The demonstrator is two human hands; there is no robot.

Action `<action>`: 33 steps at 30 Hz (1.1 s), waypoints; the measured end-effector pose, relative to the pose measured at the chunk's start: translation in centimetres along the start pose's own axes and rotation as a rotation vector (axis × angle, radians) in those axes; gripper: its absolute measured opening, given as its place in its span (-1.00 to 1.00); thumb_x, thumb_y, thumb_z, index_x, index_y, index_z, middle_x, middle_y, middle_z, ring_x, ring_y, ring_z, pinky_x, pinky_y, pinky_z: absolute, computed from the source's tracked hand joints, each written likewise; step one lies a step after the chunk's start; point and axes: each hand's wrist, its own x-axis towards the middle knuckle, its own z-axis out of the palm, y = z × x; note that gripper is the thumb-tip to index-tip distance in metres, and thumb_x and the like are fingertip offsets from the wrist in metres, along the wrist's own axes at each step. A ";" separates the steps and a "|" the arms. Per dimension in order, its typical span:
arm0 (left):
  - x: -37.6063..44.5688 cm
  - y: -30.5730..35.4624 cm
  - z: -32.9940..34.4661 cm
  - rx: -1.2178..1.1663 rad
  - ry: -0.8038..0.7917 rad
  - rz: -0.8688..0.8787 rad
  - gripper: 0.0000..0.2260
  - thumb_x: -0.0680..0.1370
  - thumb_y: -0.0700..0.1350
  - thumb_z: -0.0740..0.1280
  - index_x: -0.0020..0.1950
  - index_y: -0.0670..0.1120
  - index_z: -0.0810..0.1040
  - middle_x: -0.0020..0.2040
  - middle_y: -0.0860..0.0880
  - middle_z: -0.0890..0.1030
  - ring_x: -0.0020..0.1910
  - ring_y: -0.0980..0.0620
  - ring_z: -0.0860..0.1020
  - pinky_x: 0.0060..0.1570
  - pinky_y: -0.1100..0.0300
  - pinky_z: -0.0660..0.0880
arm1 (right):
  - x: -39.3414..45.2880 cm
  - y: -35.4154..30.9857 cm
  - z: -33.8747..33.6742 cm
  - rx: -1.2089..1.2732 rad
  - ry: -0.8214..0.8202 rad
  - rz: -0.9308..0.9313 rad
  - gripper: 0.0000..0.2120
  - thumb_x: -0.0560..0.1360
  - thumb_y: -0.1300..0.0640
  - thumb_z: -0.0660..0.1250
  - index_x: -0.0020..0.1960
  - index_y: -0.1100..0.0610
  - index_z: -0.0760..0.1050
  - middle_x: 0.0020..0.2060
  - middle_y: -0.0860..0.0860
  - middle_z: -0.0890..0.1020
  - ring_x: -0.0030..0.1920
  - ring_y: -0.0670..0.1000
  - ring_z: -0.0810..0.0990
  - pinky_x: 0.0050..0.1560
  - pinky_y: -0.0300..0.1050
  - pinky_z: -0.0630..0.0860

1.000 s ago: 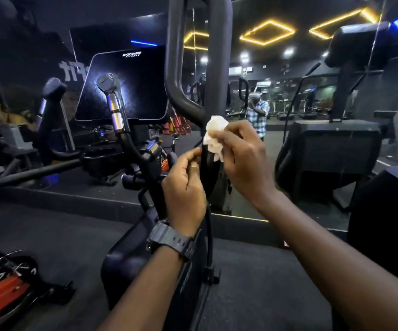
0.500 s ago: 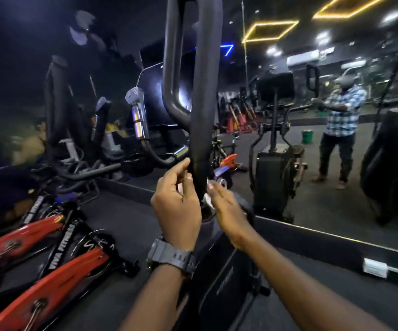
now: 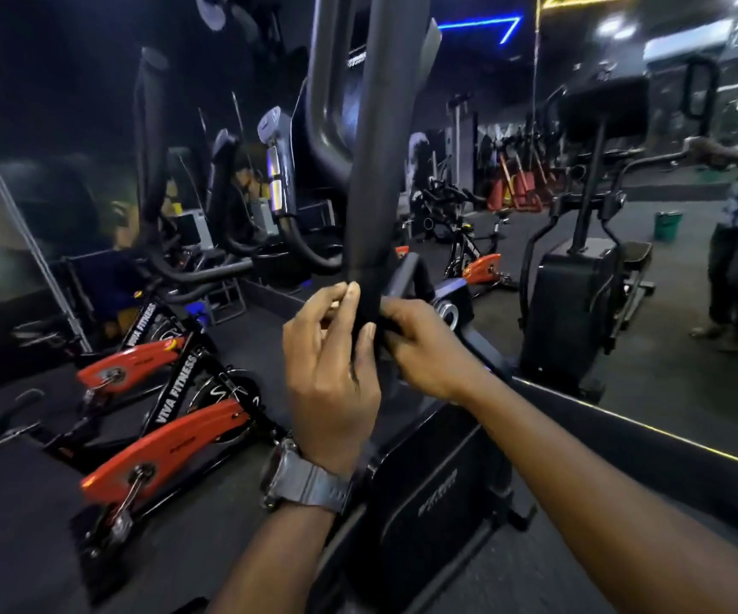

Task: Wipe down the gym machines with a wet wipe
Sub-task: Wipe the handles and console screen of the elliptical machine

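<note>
Head view, handle bar (image 3: 373,170): black padded upright of the machine, long axis near vertical, leaning slightly right toward the top; it rose directly ahead of both hands.
Head view, left hand (image 3: 331,370): fingertips and thumb pinched the bar's left side.
Head view, right hand (image 3: 424,347): fingers curled round the bar from the right, level with the left hand.
Head view, wet wipe: hidden, presumably under the right hand's fingers.
Head view, coming stroke: probably along the bar's axis; both hands equally near.

A dark gym floor (image 3: 26,525) carried two orange-and-black spin bikes (image 3: 167,440) side by side at its left, and a black exercise machine base (image 3: 429,502) stood just right of them.
</note>
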 end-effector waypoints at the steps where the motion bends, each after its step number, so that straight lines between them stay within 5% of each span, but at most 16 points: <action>1: 0.1 0.0 -0.1 0.035 -0.008 0.044 -0.69 0.52 -0.33 0.40 0.26 -0.31 0.55 0.19 -0.23 0.54 0.18 -0.08 0.49 0.26 0.18 0.40 | -0.3 0.4 0.1 0.037 0.006 -0.037 -0.54 0.48 0.50 0.19 0.09 0.00 0.58 -0.05 -0.25 0.63 0.04 -0.25 0.58 0.03 -0.25 0.51; 3: 0.1 0.1 -0.1 0.125 -0.027 0.128 -0.68 0.49 -0.36 0.42 0.25 -0.33 0.55 0.17 -0.25 0.56 0.16 -0.09 0.50 0.28 0.23 0.36 | -1.1 3.3 0.3 -0.074 0.014 -0.131 -0.51 0.41 0.51 0.21 0.14 0.04 0.59 0.03 -0.29 0.58 0.07 -0.30 0.52 0.06 -0.26 0.47; 6: 0.0 0.6 0.8 0.313 -0.073 0.298 -0.71 0.49 -0.40 0.40 0.21 -0.33 0.58 0.15 -0.24 0.61 0.11 -0.15 0.58 0.29 0.15 0.40 | 2.0 9.2 -1.1 -0.319 -0.096 -0.302 -0.41 0.28 0.46 0.30 0.26 0.13 0.54 0.24 -0.08 0.54 0.26 -0.15 0.47 0.29 -0.14 0.43; 8: -0.2 1.0 1.6 0.395 -0.150 0.394 -0.73 0.51 -0.38 0.36 0.22 -0.31 0.59 0.17 -0.21 0.62 0.10 -0.19 0.61 0.22 0.01 0.48 | 4.9 10.7 -1.7 -0.449 -0.191 -0.305 -0.30 0.17 0.41 0.40 0.30 0.11 0.51 0.26 0.02 0.56 0.28 0.01 0.51 0.32 0.00 0.42; 10: -0.7 2.1 3.8 0.499 -0.256 0.423 -0.77 0.58 -0.35 0.27 0.20 -0.31 0.60 0.16 -0.21 0.63 0.09 -0.20 0.61 0.17 -0.04 0.51 | 5.7 11.6 -2.2 -0.410 -0.218 -0.350 -0.30 0.16 0.41 0.40 0.30 0.12 0.49 0.23 0.08 0.58 0.27 0.04 0.51 0.36 -0.08 0.39; 14: -1.7 3.6 7.5 0.726 -0.502 0.158 -0.71 0.50 -0.29 0.18 0.13 -0.27 0.61 0.08 -0.21 0.63 0.04 -0.21 0.60 0.05 -0.05 0.55 | 3.2 11.7 -2.3 -0.112 -0.345 -0.472 -0.50 0.39 0.28 0.34 0.33 0.22 0.46 0.28 0.08 0.54 0.31 -0.10 0.43 0.38 -0.16 0.30; 17: -1.9 4.4 9.1 0.866 -0.601 -0.020 -0.67 0.42 -0.22 0.12 0.03 -0.20 0.62 -0.04 -0.14 0.64 -0.08 -0.17 0.61 -0.13 0.02 0.59 | 6.4 14.7 -5.6 -0.124 -0.255 -0.284 -0.50 0.45 0.17 0.10 0.35 0.10 0.49 0.32 0.01 0.51 0.34 -0.11 0.40 0.44 -0.22 0.21; 20: -1.6 4.8 10.2 0.892 -0.590 -0.159 -0.59 0.37 -0.19 0.10 0.11 -0.21 0.59 0.02 -0.13 0.62 -0.09 -0.16 0.59 -0.14 0.05 0.58 | 7.2 13.7 -5.8 -0.221 -0.251 -0.233 -0.59 0.49 0.24 0.19 0.31 0.11 0.51 0.27 0.08 0.55 0.32 0.05 0.47 0.35 -0.14 0.32; 24: -1.2 4.7 11.2 0.898 -0.470 -0.300 -0.58 0.38 -0.19 0.14 0.19 -0.20 0.55 0.11 -0.12 0.59 -0.05 -0.15 0.57 -0.08 0.05 0.54 | 4.1 12.0 -3.7 -0.028 -0.402 -0.338 -0.64 0.50 0.30 0.21 0.27 0.18 0.53 0.23 0.06 0.58 0.21 -0.11 0.48 0.25 -0.52 0.23; 29: -0.9 4.4 12.6 0.948 -0.557 -0.396 -0.61 0.32 -0.32 0.34 0.14 -0.18 0.58 0.04 -0.08 0.63 0.05 -0.13 0.57 -0.04 0.04 0.56 | 10.8 20.1 -7.8 -0.412 -0.203 -0.152 -0.42 0.42 0.43 0.19 0.37 0.03 0.42 0.37 0.01 0.46 0.37 0.07 0.43 0.31 -0.10 0.35; 33: 0.2 4.0 13.8 0.997 -0.578 -0.495 -0.67 0.39 -0.25 0.23 0.12 -0.07 0.57 0.04 -0.01 0.62 0.08 -0.07 0.53 -0.01 0.06 0.48 | 6.6 16.3 -4.0 -0.256 -0.368 -0.472 -0.58 0.56 0.09 0.08 0.39 0.06 0.42 0.38 0.04 0.47 0.39 0.03 0.39 0.41 -0.04 0.31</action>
